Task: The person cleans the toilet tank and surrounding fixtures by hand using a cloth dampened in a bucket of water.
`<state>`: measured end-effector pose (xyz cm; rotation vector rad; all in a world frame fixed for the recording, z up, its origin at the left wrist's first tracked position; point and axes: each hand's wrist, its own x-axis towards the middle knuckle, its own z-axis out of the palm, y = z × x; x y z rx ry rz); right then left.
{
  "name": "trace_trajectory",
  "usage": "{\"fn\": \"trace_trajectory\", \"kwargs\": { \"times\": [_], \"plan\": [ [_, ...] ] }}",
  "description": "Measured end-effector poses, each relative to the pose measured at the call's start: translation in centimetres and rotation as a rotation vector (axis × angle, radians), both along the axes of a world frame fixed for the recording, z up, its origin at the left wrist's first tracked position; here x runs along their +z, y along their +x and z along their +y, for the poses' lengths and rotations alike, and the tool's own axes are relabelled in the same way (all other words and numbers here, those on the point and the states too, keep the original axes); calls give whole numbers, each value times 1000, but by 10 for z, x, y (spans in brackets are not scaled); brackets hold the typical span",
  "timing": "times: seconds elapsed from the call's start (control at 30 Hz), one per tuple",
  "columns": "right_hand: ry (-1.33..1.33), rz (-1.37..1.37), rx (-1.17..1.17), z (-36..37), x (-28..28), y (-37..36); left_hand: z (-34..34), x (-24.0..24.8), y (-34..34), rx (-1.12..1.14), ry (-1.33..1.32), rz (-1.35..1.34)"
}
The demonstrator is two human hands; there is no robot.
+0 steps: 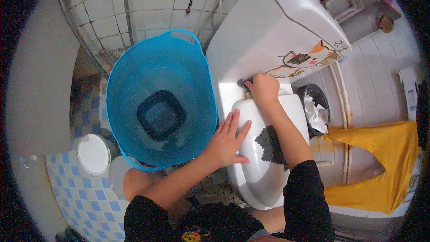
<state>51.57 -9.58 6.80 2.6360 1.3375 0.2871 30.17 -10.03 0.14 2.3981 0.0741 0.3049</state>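
Observation:
My right hand [265,90] is closed on a small dark grey scrubbing wad [244,82], mostly covered by the fingers. It presses the wad against the white toilet [251,31] where the tank meets the seat hinge. Spread fingers of my left hand [228,140] rest on the left edge of the lowered toilet lid [251,148]; nothing is in that hand. A dark grey patch with jagged edges [272,145] lies on the lid under my right forearm; I cannot tell whether it is a sticker or a cloth.
To the left stands a large blue tub [117,103] with a dark squarish shape at its bottom. A white-lidded bucket [93,154] sits on blue-and-white floor tiles. Right of the toilet are a black bin [323,129] with paper and a hanging yellow cloth [394,166].

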Motion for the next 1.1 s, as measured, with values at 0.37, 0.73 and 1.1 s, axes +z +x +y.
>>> {"fn": "trace_trajectory", "kwargs": {
  "times": [0.37, 0.73, 1.1],
  "plan": [
    [220, 318, 166, 15, -10, -35, 1, -2, 0, 5, 16, -40],
    [35, 386, 268, -21, 14, -38, 1, -1, -2, 13, 17, -25],
    [72, 166, 389, 22, -21, -73, -1, -10, 1, -30, 31, 44]
  ]
}}
